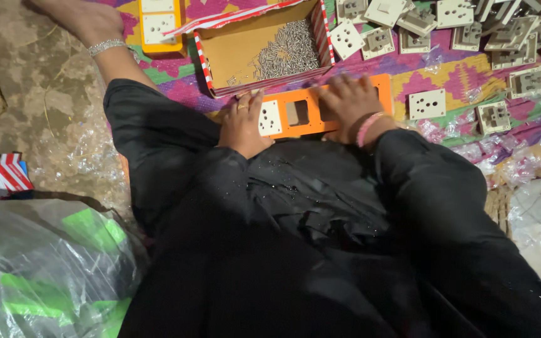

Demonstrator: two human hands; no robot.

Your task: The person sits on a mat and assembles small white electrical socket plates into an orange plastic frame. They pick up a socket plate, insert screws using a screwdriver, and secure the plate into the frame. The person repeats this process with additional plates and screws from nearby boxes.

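An orange switch-plate frame with several rectangular openings lies across my lap, on black cloth. My left hand grips its left end, the thumb beside a white socket module seated in the first opening. My right hand, with a pink band at the wrist, lies over the frame's right part with its fingers pressed down on it. The two middle openings are bare.
A red-and-white striped cardboard box holding a heap of small metal screws stands just beyond the frame. Several white socket modules lie on the patterned cloth to the right. A yellow plate with sockets sits top left. Plastic bags lie lower left.
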